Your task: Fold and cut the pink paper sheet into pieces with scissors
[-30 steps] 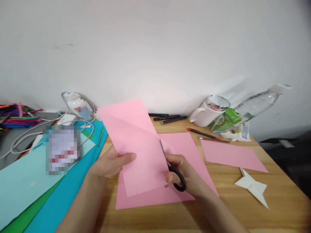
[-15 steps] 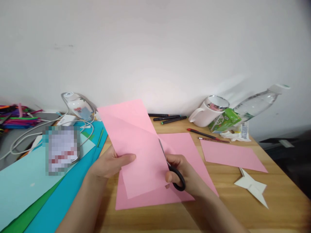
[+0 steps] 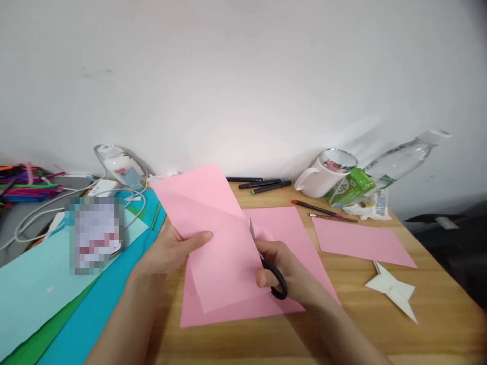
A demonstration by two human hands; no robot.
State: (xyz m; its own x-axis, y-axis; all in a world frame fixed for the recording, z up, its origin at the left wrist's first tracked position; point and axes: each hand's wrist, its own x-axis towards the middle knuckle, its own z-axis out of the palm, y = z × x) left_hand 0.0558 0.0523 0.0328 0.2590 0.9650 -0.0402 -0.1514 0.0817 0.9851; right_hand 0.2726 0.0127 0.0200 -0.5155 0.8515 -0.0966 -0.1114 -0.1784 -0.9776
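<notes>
Scissors with black handles are in the right hand, seen in the head view. That hand is curled closed around them, with the thumb by the handle loop. A thin blade points up and away along the right edge of a pink sheet; I cannot tell how wide the blades are. The left hand pinches this sheet near its left edge, thumb on top, with the other fingers mostly hidden behind. The sheet is up above a bigger pink paper, which lies flat on the wooden surface. To the right lies a pink strip, and just below it is a white folded star. Near the wall are black pens, a white mug, a green box and a clear bottle. On the left, light blue paper lies on top of green paper and darker blue paper.
</notes>
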